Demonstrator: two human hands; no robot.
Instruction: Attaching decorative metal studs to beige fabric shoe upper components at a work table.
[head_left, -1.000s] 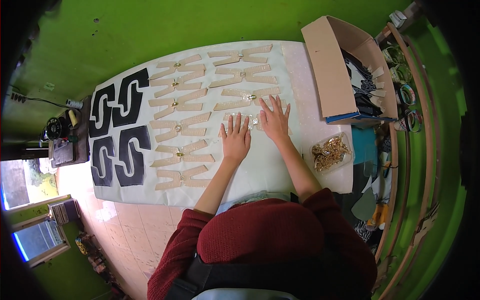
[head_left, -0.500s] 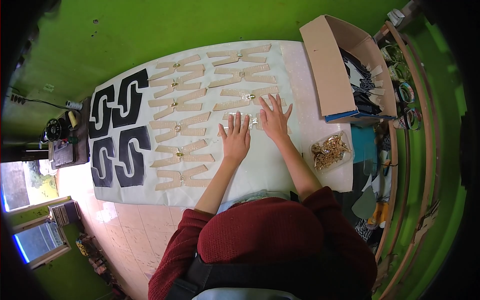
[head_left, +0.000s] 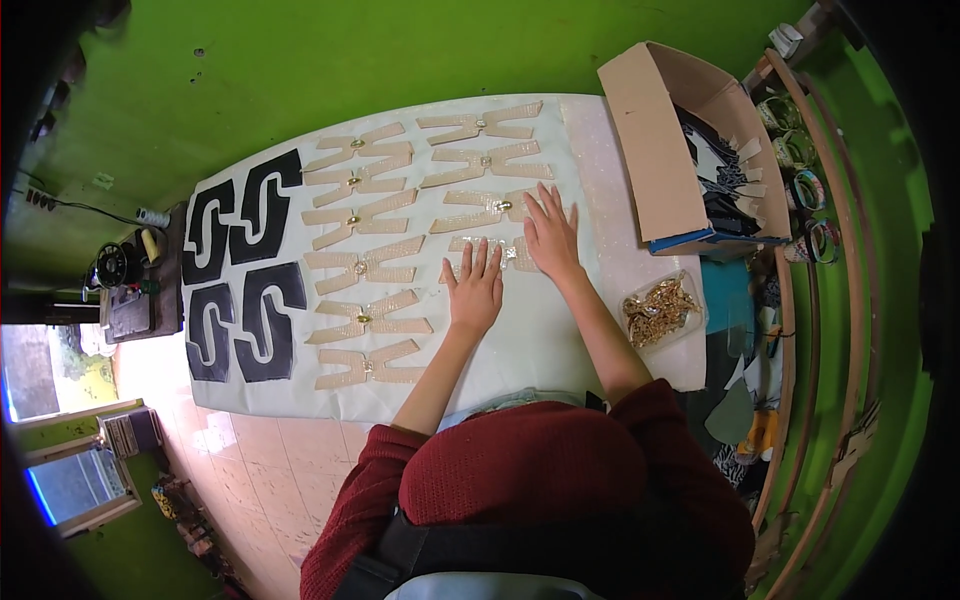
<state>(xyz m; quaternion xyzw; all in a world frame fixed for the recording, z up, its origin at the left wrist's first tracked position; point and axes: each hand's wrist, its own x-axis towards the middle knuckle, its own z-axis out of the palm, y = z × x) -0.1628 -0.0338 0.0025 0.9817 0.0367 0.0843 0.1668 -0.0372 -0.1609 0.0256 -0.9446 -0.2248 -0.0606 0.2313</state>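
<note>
My left hand [head_left: 475, 290] lies flat with fingers stretched out over the left arms of a beige X-shaped strap piece [head_left: 512, 257]. This piece has a crocodile-like texture and a square shiny ornament in its middle. Fingers spread, my right hand [head_left: 550, 235] rests flat over its right side, hiding much of it. Its fingertips reach the right arms of the strap piece above [head_left: 470, 213], which has a gold oval ornament. More such strap pieces [head_left: 485, 162] lie in two columns on the white-covered table [head_left: 520, 350], several of them in the left column [head_left: 365, 260].
Several black S-shaped pieces [head_left: 263, 225] lie at the table's left. At right stand a clear tray of gold ornaments [head_left: 661, 309] and an open cardboard box [head_left: 645, 150] of dark pieces. A sewing machine [head_left: 125, 265] is at far left, a wooden rack [head_left: 858, 240] at far right.
The whole view has shifted slightly, so the table appears a little lower. My right hand's fingers have drawn closer together; both hands stay on the same strap pieces.
</note>
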